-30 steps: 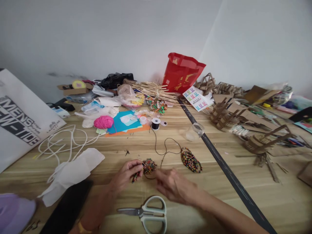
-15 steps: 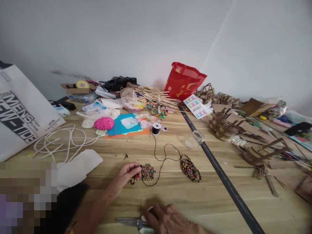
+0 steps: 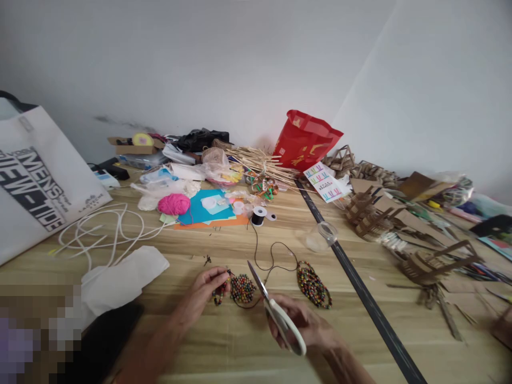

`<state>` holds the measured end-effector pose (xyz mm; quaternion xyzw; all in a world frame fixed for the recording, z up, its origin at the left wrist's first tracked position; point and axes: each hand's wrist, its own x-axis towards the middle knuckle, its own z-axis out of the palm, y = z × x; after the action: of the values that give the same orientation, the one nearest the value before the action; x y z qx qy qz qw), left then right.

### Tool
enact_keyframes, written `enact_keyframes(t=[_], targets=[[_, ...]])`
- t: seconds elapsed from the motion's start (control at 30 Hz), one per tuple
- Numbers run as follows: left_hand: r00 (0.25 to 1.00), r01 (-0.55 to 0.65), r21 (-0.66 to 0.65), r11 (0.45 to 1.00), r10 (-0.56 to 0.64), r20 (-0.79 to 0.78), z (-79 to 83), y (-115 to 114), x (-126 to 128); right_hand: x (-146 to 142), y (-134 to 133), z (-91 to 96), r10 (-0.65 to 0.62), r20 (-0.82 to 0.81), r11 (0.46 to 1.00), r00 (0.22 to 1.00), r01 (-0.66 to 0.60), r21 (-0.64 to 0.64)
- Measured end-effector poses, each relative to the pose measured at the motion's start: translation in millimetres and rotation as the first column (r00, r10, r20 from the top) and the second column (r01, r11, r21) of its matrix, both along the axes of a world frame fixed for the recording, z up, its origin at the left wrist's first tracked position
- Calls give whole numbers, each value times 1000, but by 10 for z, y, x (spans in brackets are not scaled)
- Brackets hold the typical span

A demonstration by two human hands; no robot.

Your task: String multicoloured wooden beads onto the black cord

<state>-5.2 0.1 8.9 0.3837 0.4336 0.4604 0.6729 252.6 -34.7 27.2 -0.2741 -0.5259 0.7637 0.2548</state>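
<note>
My left hand [image 3: 208, 290] pinches the edge of a small cluster of coloured beads [image 3: 241, 288] lying on the wooden table [image 3: 224, 250]. My right hand [image 3: 306, 322] grips white-handled scissors [image 3: 276, 309], blades pointing up and away over the black cord [image 3: 264, 253]. That cord runs from a black spool [image 3: 259, 215] down to the beads. A second, larger beaded piece [image 3: 313, 277] lies just right of the scissors' tip.
White cord [image 3: 102, 229] and a white cloth [image 3: 120, 274] lie at left beside a printed bag [image 3: 36, 181]. Pink yarn [image 3: 173, 204], coloured paper, sticks and a red bag [image 3: 306, 141] crowd the back. A clear cup [image 3: 322, 234], black strip [image 3: 360, 293] and cardboard pieces [image 3: 416, 250] sit right.
My right hand picked the scissors up from the near table edge and brought them up beside the beads. My left hand stayed on the bead cluster.
</note>
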Motion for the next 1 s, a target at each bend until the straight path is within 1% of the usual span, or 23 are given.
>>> enact_keyframes(t=[0.1,0.17,0.23,0.3,0.4,0.47,0.57,0.73,0.8,0.9,1.0], targets=[[998,-1,-49,999,4,56,22,-17,36,-118,39,55,-81,128,989,988,64,130],[993,-23,-84,996,32,114,39,-33,55,-196,62,75,-183,253,958,950,115,263],[984,-45,-105,993,62,165,62,-49,70,-266,84,81,-272,341,914,900,131,384],[979,-41,-107,993,61,196,86,-63,82,-329,103,95,-324,384,872,864,115,477],[974,-27,-105,994,50,223,102,-75,92,-416,117,167,-361,464,814,809,30,580],[968,-33,-106,994,58,243,93,-74,92,-466,115,236,-372,531,783,761,-50,620],[961,-41,-100,994,67,269,71,-66,86,-515,105,305,-386,578,738,719,-135,661],[961,-19,-95,995,45,274,76,-74,84,-537,93,270,-413,581,680,702,-186,709],[958,-19,-97,995,46,282,80,-82,90,-542,90,242,-434,593,654,678,-216,725],[954,-27,-84,996,51,297,76,-89,99,-556,85,219,-449,629,642,634,-260,721],[950,-31,-86,996,56,307,69,-87,106,-575,83,218,-467,644,636,606,-276,721]])
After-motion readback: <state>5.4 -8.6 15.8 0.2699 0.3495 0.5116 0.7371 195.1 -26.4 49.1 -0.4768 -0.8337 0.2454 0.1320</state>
